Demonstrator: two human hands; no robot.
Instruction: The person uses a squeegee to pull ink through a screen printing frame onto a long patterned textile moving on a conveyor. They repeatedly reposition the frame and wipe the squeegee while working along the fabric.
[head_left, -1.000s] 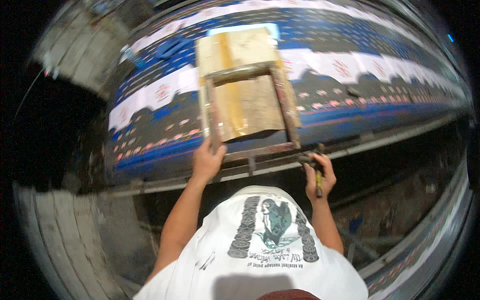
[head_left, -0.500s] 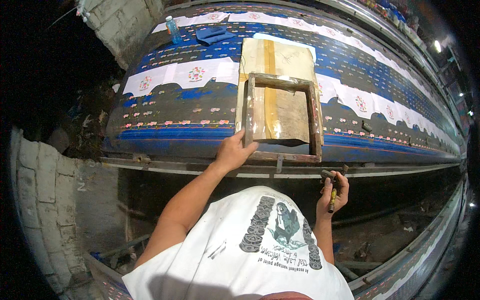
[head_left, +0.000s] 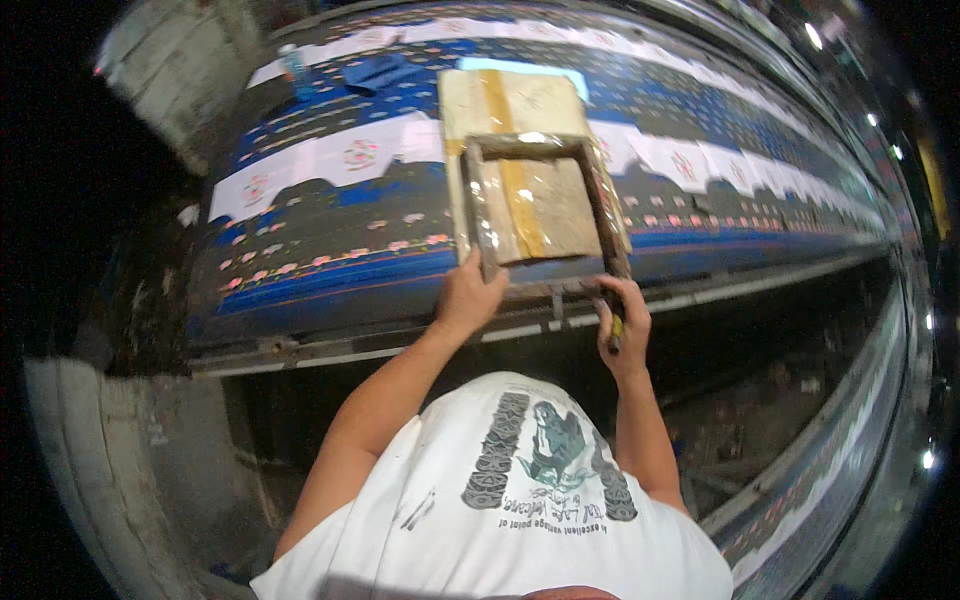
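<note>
A worn wooden frame (head_left: 473, 200) lies over a pale cardboard sheet (head_left: 460, 105) with a brown tape strip, at the near side of the long printing table. My left hand (head_left: 472, 297) is closed on the frame's left rail, at its near end. At the near right corner of the frame is my right hand (head_left: 624, 318), its fingers closed round a small dark tool with a yellow part (head_left: 615, 328). Blur and the fingers hide the tool's kind, and I cannot tell whether this hand also touches the frame.
White cut fabric pieces (head_left: 320, 165) with round floral prints run in rows along the blue and black table (head_left: 320, 245). A clear bottle (head_left: 296, 72) and a folded blue cloth (head_left: 378, 73) are at the far left. A metal rail (head_left: 380, 345) edges the table; block walls (head_left: 80, 440) stand left.
My right hand has moved left and forward with the small tool to the frame's near right corner. My left hand still grips the left rail. The whole view has tilted and blurred.
</note>
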